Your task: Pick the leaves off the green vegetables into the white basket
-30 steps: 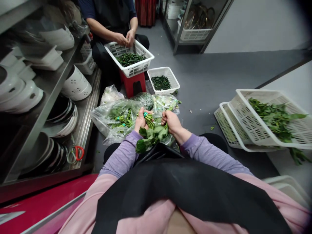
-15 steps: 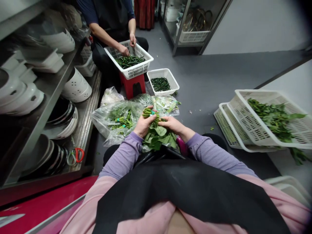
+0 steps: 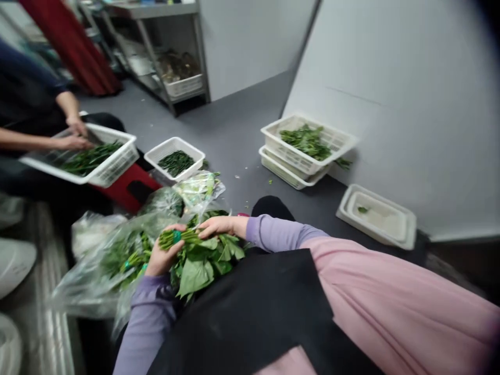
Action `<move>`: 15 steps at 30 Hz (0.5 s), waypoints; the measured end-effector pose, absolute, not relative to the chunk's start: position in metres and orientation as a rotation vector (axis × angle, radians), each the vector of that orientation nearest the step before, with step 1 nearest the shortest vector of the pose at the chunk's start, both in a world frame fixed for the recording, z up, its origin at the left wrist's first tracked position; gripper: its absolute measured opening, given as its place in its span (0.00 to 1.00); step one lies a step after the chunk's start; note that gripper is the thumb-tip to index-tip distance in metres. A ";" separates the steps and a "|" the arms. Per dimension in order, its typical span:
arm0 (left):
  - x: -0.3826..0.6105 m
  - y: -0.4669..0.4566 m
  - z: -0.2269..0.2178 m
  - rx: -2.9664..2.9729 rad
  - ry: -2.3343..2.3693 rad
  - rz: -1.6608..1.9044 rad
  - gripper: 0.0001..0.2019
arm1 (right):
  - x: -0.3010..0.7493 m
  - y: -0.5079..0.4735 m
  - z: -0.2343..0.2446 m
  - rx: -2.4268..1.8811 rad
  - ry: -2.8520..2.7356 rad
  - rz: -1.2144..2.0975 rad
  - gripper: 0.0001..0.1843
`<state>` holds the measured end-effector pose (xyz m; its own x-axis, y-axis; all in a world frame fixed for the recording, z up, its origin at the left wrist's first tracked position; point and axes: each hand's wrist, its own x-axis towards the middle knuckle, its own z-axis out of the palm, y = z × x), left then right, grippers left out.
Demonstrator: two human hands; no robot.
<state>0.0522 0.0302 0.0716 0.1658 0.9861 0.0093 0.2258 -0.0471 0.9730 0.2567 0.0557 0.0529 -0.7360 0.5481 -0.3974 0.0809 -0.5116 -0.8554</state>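
Note:
A bunch of leafy greens (image 3: 199, 265), bound round the stems with a teal band, lies across my lap. My left hand (image 3: 160, 258) is closed round its stem end, just by the band. The fingers of my right hand (image 3: 219, 226) pinch the same bunch from above, where stems meet leaves; the fingertips are partly hidden among them. Close to my left hand, an open clear plastic bag (image 3: 82, 289) holds more banded bunches.
A co-worker's hands (image 3: 76, 135) work over a white basket (image 3: 119, 164) on a red stool (image 3: 135, 190). A smaller basket (image 3: 150, 156) holds cut green stalks. Stacked white baskets (image 3: 273, 136) with loose greens stand ahead right, near a shallow white tray (image 3: 408, 229). Metal shelving (image 3: 50, 281) runs along my left.
My view has swung right, so the white tray shows and the surroundings shift left. Both hands still hold the bunch, whose leaves are now more spread to the right.

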 end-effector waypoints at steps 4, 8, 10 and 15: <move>0.059 0.038 0.057 1.644 1.243 0.713 0.20 | 0.278 0.053 0.049 -1.061 -1.883 1.804 0.08; 0.074 0.035 0.048 1.693 1.322 0.727 0.17 | 0.287 0.042 0.047 -1.234 -2.021 1.444 0.10; 0.083 0.029 0.051 1.724 1.403 0.776 0.17 | 0.283 0.035 0.046 -1.314 -1.943 1.388 0.11; 0.093 0.016 0.065 1.826 1.426 0.880 0.16 | 0.276 0.039 0.046 -1.458 -1.336 1.547 0.09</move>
